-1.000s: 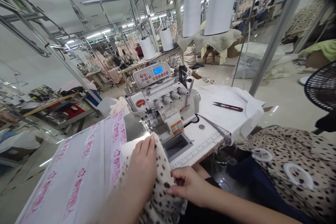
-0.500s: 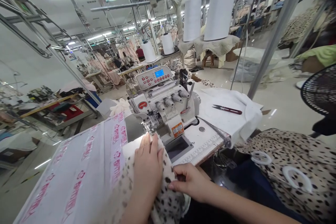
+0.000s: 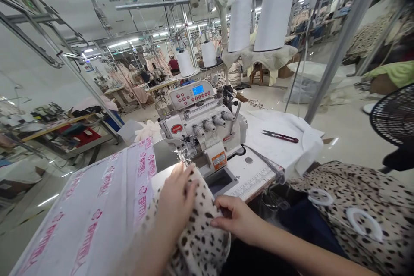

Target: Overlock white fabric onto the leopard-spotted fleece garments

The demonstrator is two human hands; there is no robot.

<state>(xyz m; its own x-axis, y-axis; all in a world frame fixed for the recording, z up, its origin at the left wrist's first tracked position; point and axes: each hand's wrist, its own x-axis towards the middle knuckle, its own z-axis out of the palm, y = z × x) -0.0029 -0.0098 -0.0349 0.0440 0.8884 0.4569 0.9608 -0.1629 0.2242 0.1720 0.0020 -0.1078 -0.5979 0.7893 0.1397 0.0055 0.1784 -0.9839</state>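
White plush fabric with black spots (image 3: 207,220) runs from the front of the overlock sewing machine (image 3: 203,129) down toward my body. Its upper end lies at the lit presser foot (image 3: 186,155). My left hand (image 3: 176,196) rests on top of the fabric just before the foot, fingers stretched out and a little blurred. On the right edge of the fabric, my right hand (image 3: 241,220) pinches it between thumb and bent fingers.
Thread snips (image 3: 280,136) lie on a white cloth right of the machine. Cream spotted fabric with white rings (image 3: 364,224) is piled at the lower right, below a black fan (image 3: 393,114). Large thread cones (image 3: 274,13) stand behind. Printed plastic film (image 3: 106,207) covers the left table.
My left hand has shifted slightly left, its thumb lifting away, and more of the spotted fabric shows between my hands. My right hand has barely moved along the edge.
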